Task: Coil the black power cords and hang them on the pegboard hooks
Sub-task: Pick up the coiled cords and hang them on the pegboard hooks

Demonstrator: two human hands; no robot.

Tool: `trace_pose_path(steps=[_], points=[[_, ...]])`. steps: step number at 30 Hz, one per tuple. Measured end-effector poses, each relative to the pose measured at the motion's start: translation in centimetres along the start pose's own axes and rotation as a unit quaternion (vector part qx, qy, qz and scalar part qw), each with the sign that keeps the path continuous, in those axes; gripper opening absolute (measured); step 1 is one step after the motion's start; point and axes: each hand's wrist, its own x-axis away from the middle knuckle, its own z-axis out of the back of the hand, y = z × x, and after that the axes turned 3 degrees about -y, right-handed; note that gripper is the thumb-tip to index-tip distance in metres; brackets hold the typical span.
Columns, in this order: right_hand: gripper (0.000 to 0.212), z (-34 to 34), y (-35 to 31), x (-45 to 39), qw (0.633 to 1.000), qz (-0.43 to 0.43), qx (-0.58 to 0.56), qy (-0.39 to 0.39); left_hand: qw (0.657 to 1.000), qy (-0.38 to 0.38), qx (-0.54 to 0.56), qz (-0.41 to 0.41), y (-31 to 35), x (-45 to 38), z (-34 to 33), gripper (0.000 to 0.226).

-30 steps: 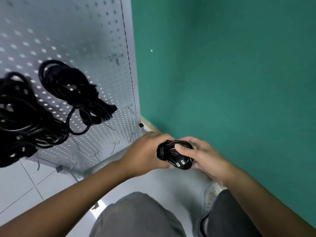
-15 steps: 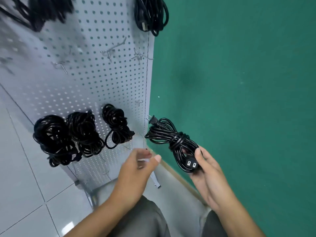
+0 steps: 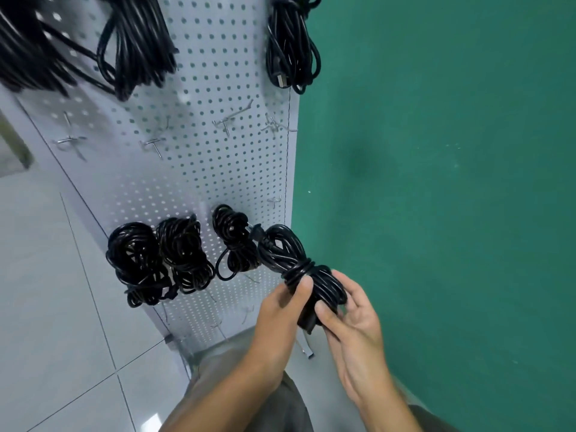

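While held low before the pegboard [image 3: 199, 169], coiled cord [image 3: 299, 269] gripped from both sides: left hand [image 3: 280, 316] thumb pinching its wrapped waist, right hand [image 3: 352, 316] cupping beneath, thumb pressing plug end, fingers half-spread. Forearms converging from below. Three hung coils [image 3: 174, 257] just left; bare hooks [image 3: 227, 123] above.

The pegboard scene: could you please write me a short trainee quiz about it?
1. True or false: both hands hold the cord bundle.
2. How many coiled bundles hang in the pegboard's lowest row? A) one B) three C) five
3. Fill in: the wall right of the pegboard is ____.

Key:
1. True: the left hand and right hand both grip it.
2. B: left bundle, middle bundle, right bundle.
3. Green.
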Motion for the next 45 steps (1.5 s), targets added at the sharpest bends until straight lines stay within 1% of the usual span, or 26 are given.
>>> trace_pose_path(steps=[4,11,13,15,18,22,25,29,31,35,38,40,43,45], points=[[0.063,0.9,0.6,-0.8,1.0,-0.003,0.022,-0.018,1.0,0.023,-0.013,-0.01,0.0,-1.1,0.6,0.049],[0.061,2.5,0.5,-1.8,0.993,-0.03,0.11,-0.04,0.996,-0.015,-0.078,-0.046,0.0,-3.1,1.8,0.028],[0.056,2.6,0.5,-2.4,0.991,-0.032,0.124,-0.03,0.994,-0.02,-0.093,-0.053,-0.1,-3.8,1.9,0.033],[0.047,2.4,0.5,-3.2,0.989,-0.013,0.144,-0.015,0.992,-0.019,-0.107,-0.057,-0.3,-4.5,1.8,0.04],[0.042,2.1,0.7,-4.6,0.989,0.009,0.151,-0.002,0.989,-0.014,-0.122,-0.079,-0.1,-5.4,1.4,0.037],[0.043,1.6,1.0,-6.8,0.989,0.024,0.144,0.008,0.986,0.005,-0.127,-0.104,-0.2,-6.9,0.2,0.03],[0.043,2.1,1.4,-8.0,0.988,0.03,0.148,0.017,0.983,0.039,-0.145,-0.11,-0.7,-7.8,-0.4,0.026],[0.041,3.1,1.3,-8.5,0.987,0.031,0.157,0.018,0.979,0.078,-0.146,-0.119,-1.5,-8.3,-0.9,0.033],[0.042,3.1,0.7,-8.6,0.987,0.03,0.155,-0.001,0.975,0.093,-0.148,-0.137,-1.1,-8.0,-1.0,0.034],[0.042,2.9,-0.9,-8.7,0.991,0.042,0.123,-0.043,0.969,0.101,-0.137,-0.182,0.9,-7.2,-1.4,0.031],[0.039,3.2,-1.8,-9.1,0.989,0.071,0.13,-0.028,0.962,0.096,-0.139,-0.213,3.0,-6.7,-1.9,0.03],[0.039,3.5,-2.0,-9.2,0.986,0.074,0.146,-0.016,0.958,0.093,-0.152,-0.227,4.6,-6.5,-2.0,0.032],[0.029,4.0,-2.1,-9.1,0.977,0.078,0.198,0.001,0.95,0.085,-0.177,-0.242,6.9,-6.4,-2.4,0.031],[0.026,4.2,-2.3,-9.0,0.968,0.084,0.237,0.004,0.944,0.082,-0.194,-0.255,8.1,-6.3,-2.6,0.038]])
